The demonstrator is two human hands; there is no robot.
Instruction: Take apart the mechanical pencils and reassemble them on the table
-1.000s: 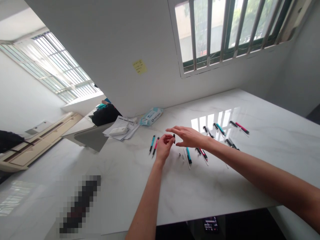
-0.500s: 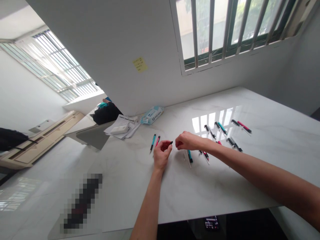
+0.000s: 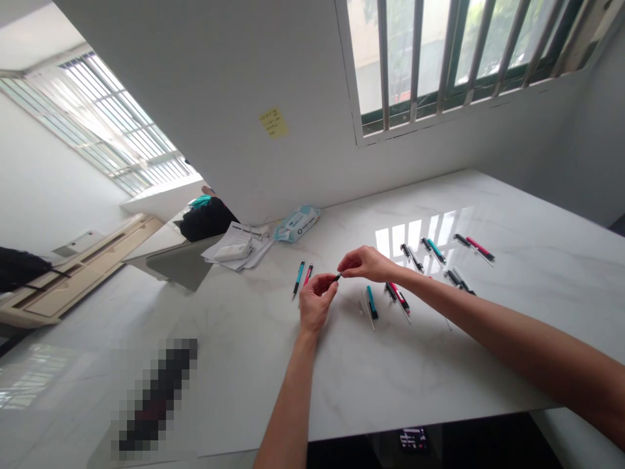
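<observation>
My left hand [image 3: 315, 305] is closed on a small black pen part [image 3: 336, 278], whose end sticks out past the fingertips. Against that end, my right hand [image 3: 367, 263] pinches with thumb and fingers; a tiny light piece seems to show there, too small to name. Left of my hands, a blue pen [image 3: 299, 279] and a red pen [image 3: 308, 274] lie side by side, the red one partly behind my left hand. To the right are a teal pen barrel [image 3: 370, 298] with a white refill [image 3: 368, 311] beside it, and a red pen barrel [image 3: 399, 294] with black parts.
Further right lie more pen parts, among them a teal barrel [image 3: 436, 250], a red barrel [image 3: 480, 247] and black pieces [image 3: 454, 279]. A wipes packet [image 3: 297, 223] and papers [image 3: 258, 255] sit by the wall. A phone [image 3: 413, 440] is below the table's front edge.
My right hand has moved slightly left and up, so its fingertips now meet the black pen part. The left hand has stayed nearly still.
</observation>
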